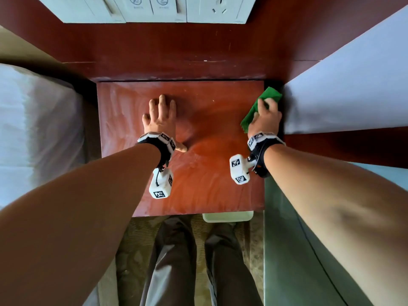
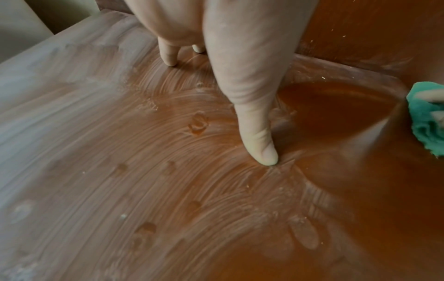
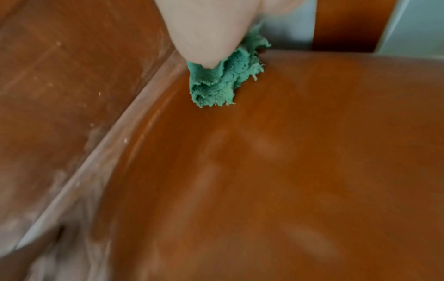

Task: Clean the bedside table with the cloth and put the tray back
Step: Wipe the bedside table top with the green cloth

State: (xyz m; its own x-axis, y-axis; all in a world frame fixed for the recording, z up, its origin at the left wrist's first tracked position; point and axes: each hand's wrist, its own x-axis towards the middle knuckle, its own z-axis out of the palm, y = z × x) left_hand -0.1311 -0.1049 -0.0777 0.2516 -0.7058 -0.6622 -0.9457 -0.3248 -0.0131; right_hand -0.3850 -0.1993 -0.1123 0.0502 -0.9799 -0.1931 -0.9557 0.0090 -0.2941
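Note:
The reddish-brown bedside table (image 1: pixel 198 173) fills the middle of the head view, its left part hazy with dusty wipe streaks (image 2: pixel 120 152). My left hand (image 1: pixel 160 117) lies flat on the tabletop near its middle, fingers spread and thumb (image 2: pixel 261 144) pressed down. My right hand (image 1: pixel 266 115) grips a bunched green cloth (image 1: pixel 262 107) at the table's back right corner, pressing it on the wood (image 3: pixel 216 83). The same cloth (image 2: pixel 425 121) shows at the right edge of the left wrist view. A pale tray (image 1: pixel 227 216) sits partly hidden below the table's front edge.
A bed with white bedding (image 1: pixel 33 129) lies left of the table, another white-covered bed (image 1: pixel 353 85) right. A wooden headboard panel (image 1: pixel 176 51) with white switches and a socket (image 1: pixel 216 9) rises behind. My legs (image 1: pixel 176 261) stand on patterned carpet in front.

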